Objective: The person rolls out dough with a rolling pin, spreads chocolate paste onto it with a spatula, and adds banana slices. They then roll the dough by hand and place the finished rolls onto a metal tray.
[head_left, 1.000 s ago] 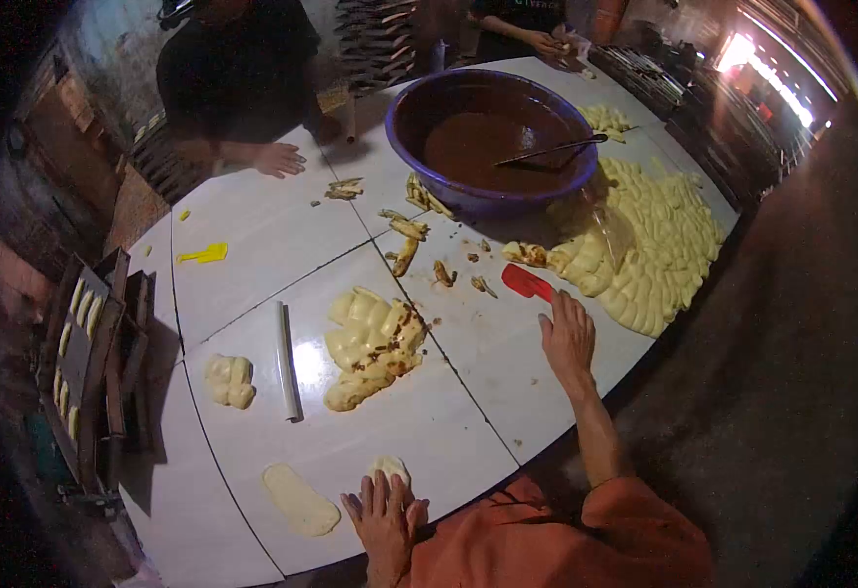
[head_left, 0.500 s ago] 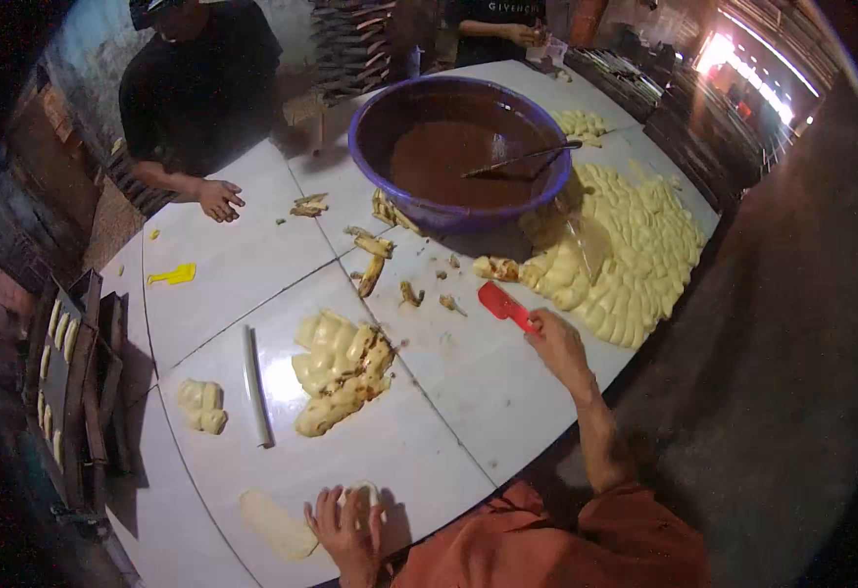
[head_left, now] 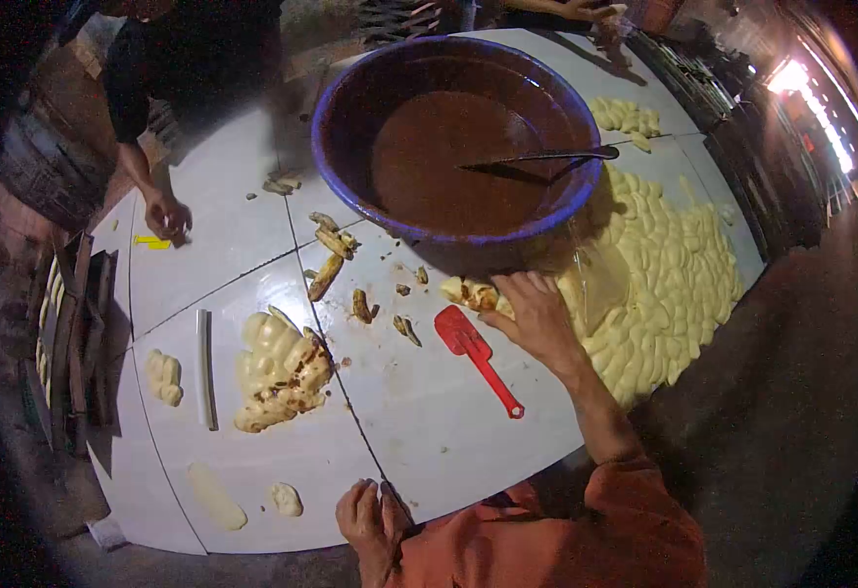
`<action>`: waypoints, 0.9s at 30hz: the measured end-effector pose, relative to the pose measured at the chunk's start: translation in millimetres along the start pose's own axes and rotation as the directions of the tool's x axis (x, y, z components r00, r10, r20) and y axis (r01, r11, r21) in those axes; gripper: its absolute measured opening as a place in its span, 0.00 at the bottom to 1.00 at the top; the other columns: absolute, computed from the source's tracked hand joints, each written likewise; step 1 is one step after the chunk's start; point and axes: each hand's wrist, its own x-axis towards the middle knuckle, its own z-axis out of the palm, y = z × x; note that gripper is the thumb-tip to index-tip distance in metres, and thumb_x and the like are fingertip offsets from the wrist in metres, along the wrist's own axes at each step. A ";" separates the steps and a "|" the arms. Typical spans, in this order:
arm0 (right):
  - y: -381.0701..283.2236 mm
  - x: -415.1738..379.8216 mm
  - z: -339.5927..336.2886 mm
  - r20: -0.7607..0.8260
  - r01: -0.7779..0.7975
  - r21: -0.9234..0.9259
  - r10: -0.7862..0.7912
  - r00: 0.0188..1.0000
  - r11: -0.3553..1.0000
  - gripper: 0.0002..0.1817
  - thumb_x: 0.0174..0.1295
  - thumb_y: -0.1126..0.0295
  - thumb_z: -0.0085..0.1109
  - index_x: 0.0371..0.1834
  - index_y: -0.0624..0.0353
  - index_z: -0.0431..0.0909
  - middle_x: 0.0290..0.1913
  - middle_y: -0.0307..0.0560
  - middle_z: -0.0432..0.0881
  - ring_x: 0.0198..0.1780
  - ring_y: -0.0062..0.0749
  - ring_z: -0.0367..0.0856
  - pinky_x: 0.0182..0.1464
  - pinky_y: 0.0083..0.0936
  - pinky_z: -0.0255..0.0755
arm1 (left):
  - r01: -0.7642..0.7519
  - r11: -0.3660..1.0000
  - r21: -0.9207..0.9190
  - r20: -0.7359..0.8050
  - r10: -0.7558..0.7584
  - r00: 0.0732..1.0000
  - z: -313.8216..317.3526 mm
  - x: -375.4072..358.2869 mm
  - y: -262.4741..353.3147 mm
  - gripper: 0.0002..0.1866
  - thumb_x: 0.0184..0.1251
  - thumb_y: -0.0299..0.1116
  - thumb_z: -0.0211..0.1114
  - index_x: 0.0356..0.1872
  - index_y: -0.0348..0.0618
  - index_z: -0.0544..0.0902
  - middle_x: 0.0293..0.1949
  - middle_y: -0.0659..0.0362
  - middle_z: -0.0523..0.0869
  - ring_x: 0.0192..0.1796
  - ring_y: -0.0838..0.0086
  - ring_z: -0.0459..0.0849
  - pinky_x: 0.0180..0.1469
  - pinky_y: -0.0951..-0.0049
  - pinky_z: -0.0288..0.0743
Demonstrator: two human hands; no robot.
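My right hand (head_left: 539, 318) reaches over the table, thumb and fingers apart, at the end of a brown-stained piece of pale dough (head_left: 468, 292). Beside it a red spatula (head_left: 476, 355) lies flat, touched by neither hand. My left hand (head_left: 370, 514) is at the table's near edge, fingers loosely bent and apart, with nothing visible in them. Left of that hand are a small dough lump (head_left: 287, 500) and a flattened oval of dough (head_left: 216, 497). Farther up lies a heap of dough pieces (head_left: 277, 367) with brown smears.
A large purple basin (head_left: 326, 167) of brown mixture stands at the back, a dark-handled utensil (head_left: 556, 155) in it. Many dough pieces (head_left: 659, 284) cover the right side. A white rod (head_left: 203, 370) lies left. A co-worker's hand (head_left: 167, 218) is by a yellow scraper (head_left: 149, 242).
My right hand has let go of the red spatula and moved to the stained dough. My left hand has drawn back from the small lump to the edge. The co-worker's hand has reached the yellow scraper.
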 end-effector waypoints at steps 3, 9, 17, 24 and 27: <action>15.4 7.5 35.6 0.086 0.109 -0.061 -0.104 0.991 0.992 0.22 0.64 0.56 0.72 0.55 0.58 0.86 0.46 0.50 0.88 0.49 0.50 0.87 0.56 0.45 0.78 | -0.002 1.000 0.000 -0.046 0.002 0.999 7.2 3.8 -0.3 0.17 0.61 0.23 0.73 0.53 0.37 0.87 0.54 0.45 0.87 0.54 0.48 0.86 0.56 0.51 0.78; 33.1 10.5 44.3 0.000 -0.077 0.158 0.078 0.997 0.984 0.14 0.70 0.61 0.68 0.51 0.59 0.88 0.31 0.56 0.88 0.35 0.54 0.88 0.40 0.48 0.80 | -0.017 0.999 0.035 -0.046 0.019 0.999 5.4 9.5 -7.7 0.19 0.59 0.22 0.71 0.54 0.36 0.86 0.54 0.44 0.87 0.55 0.49 0.86 0.56 0.55 0.82; 12.2 1.9 33.2 -0.063 0.015 0.058 -0.011 0.998 0.998 0.23 0.70 0.52 0.69 0.58 0.57 0.85 0.45 0.53 0.82 0.50 0.50 0.79 0.56 0.47 0.70 | -0.088 0.993 0.084 -0.151 0.100 0.983 5.2 18.3 1.2 0.16 0.59 0.24 0.74 0.50 0.39 0.87 0.49 0.47 0.90 0.47 0.51 0.90 0.47 0.54 0.83; -6.5 -13.2 30.3 -0.075 0.065 0.066 -0.060 0.995 0.996 0.22 0.66 0.62 0.72 0.61 0.57 0.84 0.56 0.53 0.80 0.62 0.50 0.77 0.69 0.52 0.66 | -0.079 0.990 0.118 -0.130 0.095 0.987 13.2 7.1 -17.8 0.19 0.60 0.31 0.74 0.53 0.43 0.88 0.54 0.52 0.89 0.51 0.54 0.90 0.49 0.55 0.84; -7.0 -19.1 33.0 -0.085 0.084 0.081 -0.078 0.993 0.993 0.20 0.65 0.66 0.71 0.59 0.58 0.85 0.61 0.52 0.82 0.65 0.50 0.78 0.70 0.51 0.66 | -0.049 0.997 0.064 -0.102 0.056 0.993 1.0 9.9 -8.1 0.21 0.59 0.31 0.75 0.55 0.44 0.88 0.53 0.52 0.89 0.52 0.54 0.90 0.50 0.54 0.83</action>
